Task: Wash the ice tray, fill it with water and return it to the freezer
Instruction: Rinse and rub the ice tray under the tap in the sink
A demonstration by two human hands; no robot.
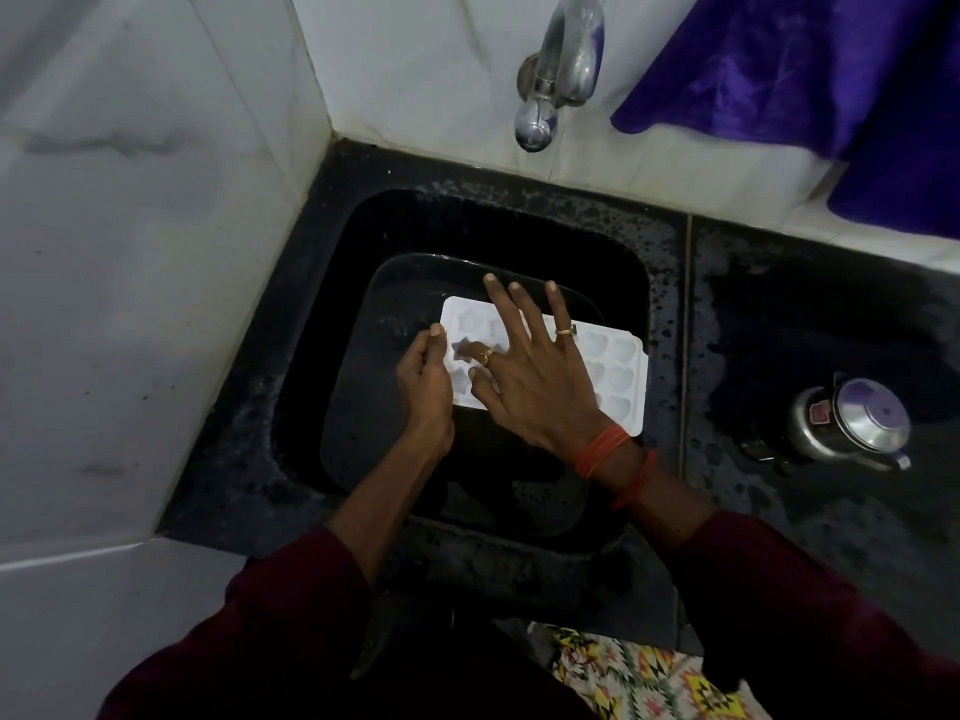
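Closest to the camera, dark maroon sleeves frame the view, with a patterned cloth showing between them at the lower edge. Both forearms reach forward over the black sink.

The left hand sits at the left short end of the white ice tray, its fingers curled round that edge and the thumb up against the rim. The right hand, with red threads round the wrist, lies on top of the tray and covers its middle. Three of its fingers are spread straight and reach past the tray's far edge. The index finger bends down into a star-shaped cavity, and the thumb touches the near edge.

The tray lies down inside the sink basin, cavities facing up. Star moulds show beside the left hand and heart moulds are uncovered to the right of the right hand.

To the right, on the wet black counter, stands a small metal pot, well apart from the tray. Farther back, a chrome tap juts from the tiled wall above the sink, and a purple cloth hangs to its right.
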